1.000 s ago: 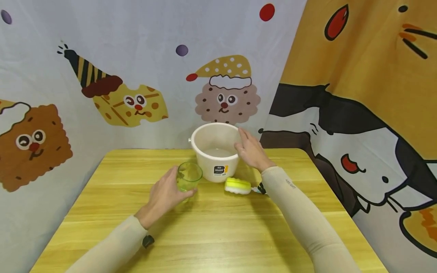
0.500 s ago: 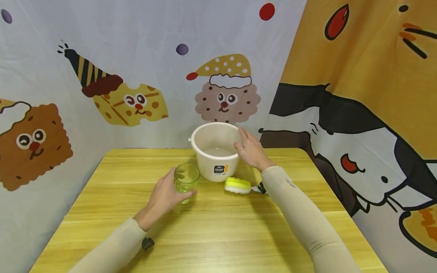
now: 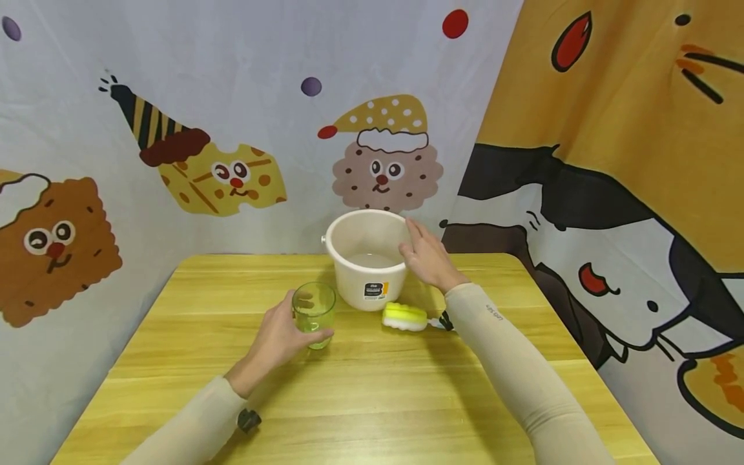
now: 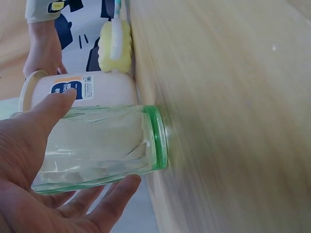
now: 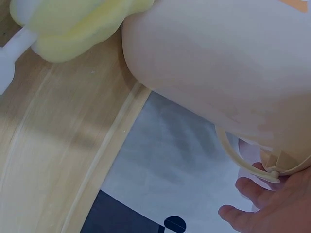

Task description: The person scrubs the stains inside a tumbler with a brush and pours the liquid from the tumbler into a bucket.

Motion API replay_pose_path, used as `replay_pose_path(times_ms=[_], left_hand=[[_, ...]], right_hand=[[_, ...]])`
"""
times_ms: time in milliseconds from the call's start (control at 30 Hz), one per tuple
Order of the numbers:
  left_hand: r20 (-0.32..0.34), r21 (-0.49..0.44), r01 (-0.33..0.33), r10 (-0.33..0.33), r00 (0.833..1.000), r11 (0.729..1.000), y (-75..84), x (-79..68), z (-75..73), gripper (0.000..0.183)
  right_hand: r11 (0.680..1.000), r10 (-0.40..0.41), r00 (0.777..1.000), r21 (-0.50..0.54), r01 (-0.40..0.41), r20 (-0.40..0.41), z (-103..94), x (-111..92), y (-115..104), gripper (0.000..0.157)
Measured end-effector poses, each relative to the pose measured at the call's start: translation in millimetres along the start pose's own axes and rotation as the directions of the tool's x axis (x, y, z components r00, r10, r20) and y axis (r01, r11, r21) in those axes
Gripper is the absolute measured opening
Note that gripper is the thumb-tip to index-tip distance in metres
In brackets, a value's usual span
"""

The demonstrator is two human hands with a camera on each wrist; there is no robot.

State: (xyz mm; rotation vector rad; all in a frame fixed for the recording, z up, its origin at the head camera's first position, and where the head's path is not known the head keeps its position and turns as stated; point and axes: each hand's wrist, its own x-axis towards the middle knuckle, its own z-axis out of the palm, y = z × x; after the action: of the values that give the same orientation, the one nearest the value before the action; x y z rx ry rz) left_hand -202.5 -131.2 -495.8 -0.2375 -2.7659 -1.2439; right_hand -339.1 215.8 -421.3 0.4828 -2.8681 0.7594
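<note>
My left hand [image 3: 279,332] holds a clear green drinking glass [image 4: 102,145], thumb on one side and fingers on the other. The glass is upright in front of the bucket's left side, its base close over the table. A white bucket [image 3: 372,274] with a label stands at the back middle. My right hand [image 3: 429,257] grips its right rim, thumb over the edge and the other fingers outside, beside the handle pivot in the right wrist view. A yellow and white sponge brush [image 3: 405,316] lies before the bucket, its handle partly hidden by the right forearm.
The wood-grain table [image 3: 372,400] ends just behind the bucket, against a cartoon-printed curtain [image 3: 261,77]. The bucket's pale bail handle [image 5: 238,158] hangs down its outer side.
My left hand has brought the glass slightly left and toward me, away from the bucket. The right hand, bucket and sponge brush have stayed in place.
</note>
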Motion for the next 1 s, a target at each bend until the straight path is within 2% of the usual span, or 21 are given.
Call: replay_pose_path(times_ms=[333, 567, 1000], left_hand=[[0.012, -0.024, -0.021, 0.021, 1.000, 0.999, -1.2, -3.6, -2.4, 0.097], [0.033, -0.011, 0.022, -0.022, 0.999, 1.000, -3.9, -3.8, -4.9, 0.098], [0.042, -0.047, 0.012, -0.011, 0.999, 0.999, -4.9, -10.4, -15.4, 0.090]], right_hand=[[1.000, 0.006, 1.000, -0.001, -0.006, -0.006, 0.9, 0.6, 1.4, 0.082], [1.000, 0.007, 1.000, 0.007, -0.007, -0.001, 0.1, 1.3, 0.3, 0.082], [1.000, 0.008, 1.000, 0.012, -0.008, -0.002, -0.5, 1.3, 0.6, 0.082]])
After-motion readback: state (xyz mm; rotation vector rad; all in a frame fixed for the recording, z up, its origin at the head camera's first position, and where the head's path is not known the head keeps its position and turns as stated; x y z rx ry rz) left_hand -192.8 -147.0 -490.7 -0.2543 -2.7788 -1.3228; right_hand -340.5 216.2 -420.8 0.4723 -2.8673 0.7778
